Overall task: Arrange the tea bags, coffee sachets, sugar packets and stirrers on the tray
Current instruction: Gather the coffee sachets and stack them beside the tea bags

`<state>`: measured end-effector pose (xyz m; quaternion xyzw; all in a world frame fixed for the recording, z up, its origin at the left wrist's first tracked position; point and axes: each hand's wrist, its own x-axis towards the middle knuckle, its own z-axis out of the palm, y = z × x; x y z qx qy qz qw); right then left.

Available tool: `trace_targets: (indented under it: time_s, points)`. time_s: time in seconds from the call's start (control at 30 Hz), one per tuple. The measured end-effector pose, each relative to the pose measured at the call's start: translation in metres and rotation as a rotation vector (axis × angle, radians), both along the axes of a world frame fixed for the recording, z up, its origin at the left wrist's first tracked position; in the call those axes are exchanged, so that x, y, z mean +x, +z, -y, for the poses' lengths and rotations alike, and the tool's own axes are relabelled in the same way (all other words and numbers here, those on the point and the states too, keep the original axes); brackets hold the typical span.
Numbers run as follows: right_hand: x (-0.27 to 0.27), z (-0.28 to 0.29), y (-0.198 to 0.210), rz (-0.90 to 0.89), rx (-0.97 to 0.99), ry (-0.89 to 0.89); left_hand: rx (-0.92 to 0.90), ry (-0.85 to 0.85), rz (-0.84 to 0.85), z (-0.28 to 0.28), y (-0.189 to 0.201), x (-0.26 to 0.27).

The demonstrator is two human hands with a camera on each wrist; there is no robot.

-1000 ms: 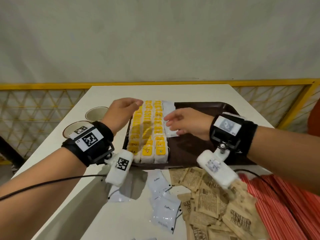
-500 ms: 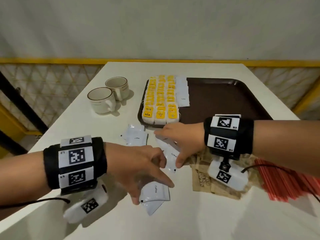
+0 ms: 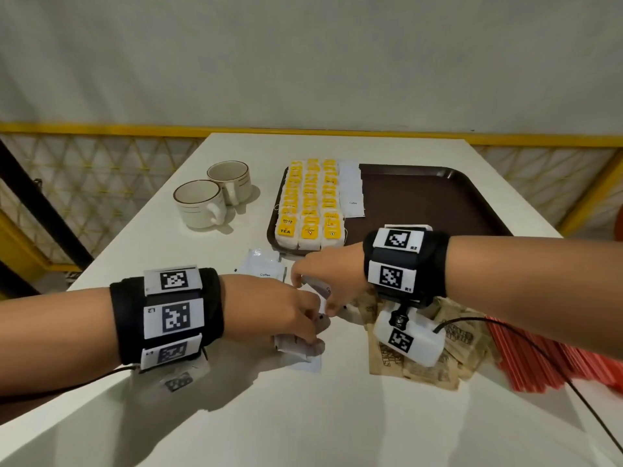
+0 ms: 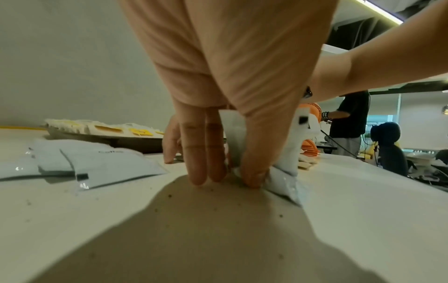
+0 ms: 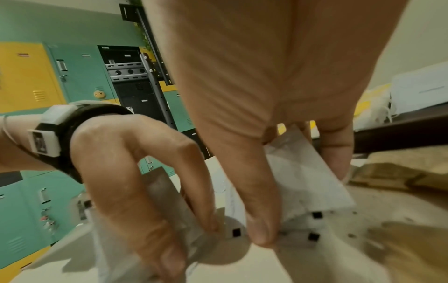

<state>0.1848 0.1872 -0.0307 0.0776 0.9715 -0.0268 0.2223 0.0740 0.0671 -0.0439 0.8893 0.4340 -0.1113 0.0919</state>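
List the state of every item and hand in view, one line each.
Left hand: pinching white coffee sachets on the table.
Right hand: gripping a sachet.
Tea bags: in three rows on the tray.
Sugar packets: piled off-tray.
Stirrers: heaped off-tray.
Cups: upright, apparently empty.

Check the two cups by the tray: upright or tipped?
Upright. Both cups stand mouth-up on the table, left of the tray. Contents: cannot tell.
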Motion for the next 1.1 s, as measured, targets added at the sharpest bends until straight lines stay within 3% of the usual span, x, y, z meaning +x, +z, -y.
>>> trace_targets:
  time_s: [0.1, 0.2, 0.37, 0.47, 0.6, 0.7, 0.83, 0.93, 1.1]
  points:
    - [-0.005, -0.001, 0.003, 0.027, 0.012, -0.030, -0.005, -0.018, -0.050, -0.006, 0.000, 0.001]
    - [-0.009, -0.001, 0.006, 0.042, 0.025, -0.024, -0.082, 0.092, -0.024, -0.014, 0.003, -0.004]
    - [-0.004, -0.003, 0.005, 0.009, 0.015, -0.033, -0.108, 0.391, 0.380, -0.001, 0.008, -0.042]
    - [0.003, -0.004, 0.002, -0.031, -0.027, -0.071, -0.001, 0.527, 0.535, 0.011, 0.010, -0.074]
    - [-0.002, -0.004, 0.013, -0.192, -0.157, -0.183, -0.059, 0.844, 0.937, 0.019, 0.012, -0.101]
    - [-0.024, -0.007, 0.016, -0.304, -0.256, -0.214, -0.059, 0.981, 1.178, 0.023, 0.012, -0.115]
    - [-0.055, 0.001, 0.010, -0.211, -0.292, -0.242, -0.027, 1.079, 1.427, 0.019, 0.012, -0.121]
    - [-0.072, 0.009, 0.007, -0.084, -0.163, -0.178, -0.033, 1.125, 1.430, 0.019, 0.009, -0.124]
    - [-0.088, 0.018, 0.003, -0.109, -0.074, -0.124, -0.104, 1.184, 1.419, 0.020, 0.005, -0.122]
